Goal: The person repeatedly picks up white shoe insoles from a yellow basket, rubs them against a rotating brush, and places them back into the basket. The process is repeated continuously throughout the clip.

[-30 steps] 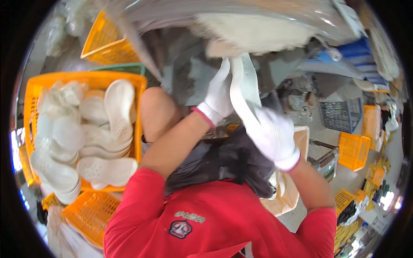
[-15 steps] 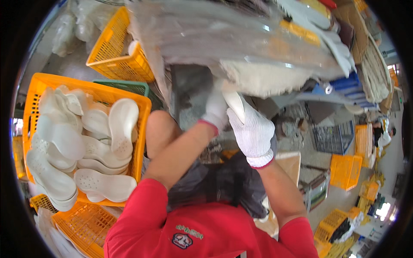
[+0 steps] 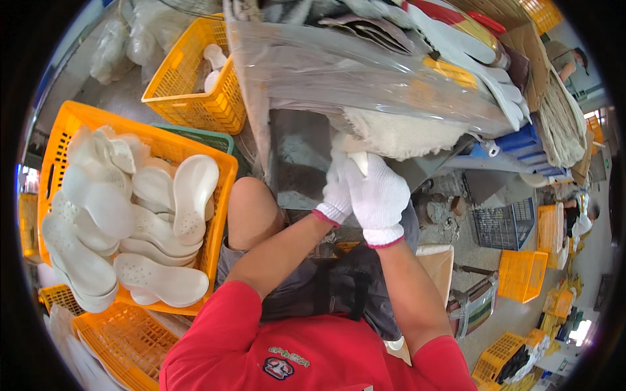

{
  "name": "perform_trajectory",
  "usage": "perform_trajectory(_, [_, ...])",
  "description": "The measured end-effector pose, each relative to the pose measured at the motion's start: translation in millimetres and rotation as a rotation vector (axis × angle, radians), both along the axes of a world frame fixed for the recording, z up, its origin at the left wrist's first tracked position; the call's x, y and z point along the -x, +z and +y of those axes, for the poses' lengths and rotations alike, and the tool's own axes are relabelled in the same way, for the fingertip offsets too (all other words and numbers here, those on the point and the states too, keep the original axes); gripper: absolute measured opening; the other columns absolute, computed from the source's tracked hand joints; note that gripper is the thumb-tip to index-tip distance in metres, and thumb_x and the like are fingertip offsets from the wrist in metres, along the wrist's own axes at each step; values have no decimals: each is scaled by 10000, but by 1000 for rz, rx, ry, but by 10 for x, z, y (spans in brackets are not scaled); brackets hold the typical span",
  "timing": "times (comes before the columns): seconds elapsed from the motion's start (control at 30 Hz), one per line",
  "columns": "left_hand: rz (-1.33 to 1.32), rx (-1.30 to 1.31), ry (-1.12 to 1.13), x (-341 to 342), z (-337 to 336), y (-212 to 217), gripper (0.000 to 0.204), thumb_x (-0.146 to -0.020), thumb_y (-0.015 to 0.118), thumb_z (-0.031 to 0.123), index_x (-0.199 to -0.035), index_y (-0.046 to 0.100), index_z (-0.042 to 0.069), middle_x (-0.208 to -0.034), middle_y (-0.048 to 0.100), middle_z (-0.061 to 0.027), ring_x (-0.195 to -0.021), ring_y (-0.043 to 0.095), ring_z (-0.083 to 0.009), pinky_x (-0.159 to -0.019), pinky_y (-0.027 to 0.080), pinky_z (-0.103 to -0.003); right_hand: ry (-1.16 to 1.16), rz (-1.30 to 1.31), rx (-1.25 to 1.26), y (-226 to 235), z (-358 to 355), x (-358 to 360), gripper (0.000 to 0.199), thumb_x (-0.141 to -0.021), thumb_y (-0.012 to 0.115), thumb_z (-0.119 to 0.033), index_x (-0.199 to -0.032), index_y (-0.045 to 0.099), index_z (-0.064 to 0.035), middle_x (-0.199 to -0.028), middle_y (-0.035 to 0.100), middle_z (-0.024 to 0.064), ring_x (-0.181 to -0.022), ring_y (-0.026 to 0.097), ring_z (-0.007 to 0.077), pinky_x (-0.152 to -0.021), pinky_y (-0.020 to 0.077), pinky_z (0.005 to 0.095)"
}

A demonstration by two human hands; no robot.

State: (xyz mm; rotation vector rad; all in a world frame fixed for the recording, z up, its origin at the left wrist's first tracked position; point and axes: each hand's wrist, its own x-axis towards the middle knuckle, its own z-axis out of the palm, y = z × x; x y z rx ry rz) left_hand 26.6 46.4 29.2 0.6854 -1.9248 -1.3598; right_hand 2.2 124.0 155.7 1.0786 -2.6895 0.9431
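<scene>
White knit gloves cover both my hands, which meet at the centre below a fluffy, pale buffing wheel (image 3: 411,135). My right hand (image 3: 381,199) is closed around a white shoe sole (image 3: 359,160), of which only a small part shows between the gloves. Against its other side my left hand (image 3: 337,189) is closed too, its fingertips close under the wheel's left end. Whether the sole touches the wheel is hard to see. At my left, an orange crate (image 3: 225,212) is heaped with similar white soles (image 3: 195,195), some with small holes.
Clear plastic sheeting (image 3: 365,81) covers the machine housing above my hands. A second orange crate (image 3: 228,98) holds a few white pieces at the far left. A blue-grey crate (image 3: 502,225) and an orange crate (image 3: 521,277) stand on the floor at right. People are in the right background.
My left hand has moved right and now meets my right hand at the sole. The sole has turned, so less of it shows. The whole view has shifted slightly.
</scene>
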Motion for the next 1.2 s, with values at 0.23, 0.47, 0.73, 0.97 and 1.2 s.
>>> perform_trajectory(0.23, [109, -110, -184, 85, -25, -316, 396, -1079, 605, 290, -1383, 571, 39, -1281, 716, -236, -1192, 705, -441, -1011, 583, -485, 71, 143, 261, -372, 154, -9, 372, -928, 854, -240, -1272, 815, -104, -945, 796, 187, -785, 767, 368, -741, 628, 425])
perform_trajectory(0.47, [154, -739, -321, 36, -106, 94, 541, -1161, 427, 523, -1369, 630, 67, -1292, 746, -173, -1148, 732, -356, -984, 594, -474, 196, -320, 218, 2, 85, 100, 365, -915, 841, -208, -1238, 782, -48, -1048, 792, 203, -901, 771, 371, -823, 615, 387])
perform_trajectory(0.73, [355, -1459, -358, 421, -556, 207, 599, -1141, 489, 617, -1328, 653, 73, -1076, 711, -141, -974, 691, -299, -927, 572, -457, 225, -666, 80, 359, 210, -262, 783, -885, 853, -76, -1592, 523, -8, -1324, 689, 74, -1092, 712, 140, -915, 605, 311])
perform_trajectory(0.97, [126, -975, 55, -20, -110, 314, 749, -1120, 495, 668, -1469, 603, 15, -1291, 699, -185, -1229, 634, -299, -1096, 494, -404, 141, -1231, 176, 371, 531, -397, 706, -976, 787, -77, -1614, 492, -12, -1320, 700, 56, -1157, 675, 124, -975, 586, 319])
perform_trajectory(1.2, [-15, -745, 164, -169, -310, 414, 735, -1122, 521, 596, -1447, 610, -57, -1271, 738, -286, -1223, 699, -431, -1081, 509, -442, 62, -564, -7, 84, 633, -414, 496, -847, 893, -292, -1216, 713, -14, -1082, 783, 220, -957, 794, 383, -861, 630, 441])
